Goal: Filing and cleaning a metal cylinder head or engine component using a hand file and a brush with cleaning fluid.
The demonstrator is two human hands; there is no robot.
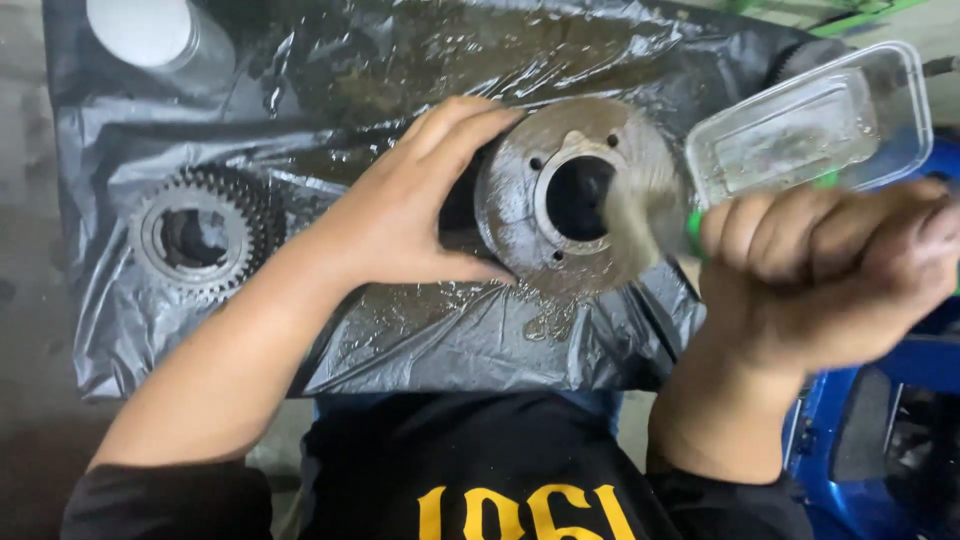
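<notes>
My left hand point(400, 205) fingers spread, gripping one metal flanged disc point(577, 195) at centre, my right hand point(830, 270) fist closed on a blurred green-handled brush point(640, 215) at its three o'clock, one plastic tub point(810, 125) at two, one gear point(205, 232) at nine, black sheet point(420, 330) beneath

The brush point(640, 215) in the right hand point(830, 270) is smeared by motion: its bristles are a grey haze over the flanged metal disc point(570, 195), and only a sliver of green handle shows between the fingers. The right hand itself is blurred at the knuckles. The left hand point(410, 205) covers the disc's left rim and a dark part behind it. A white-capped container point(150, 35) is cut off by the top edge. The clear plastic tub point(810, 125) holds contents too faint to tell. A blue object point(880, 440) runs off the right edge.
</notes>
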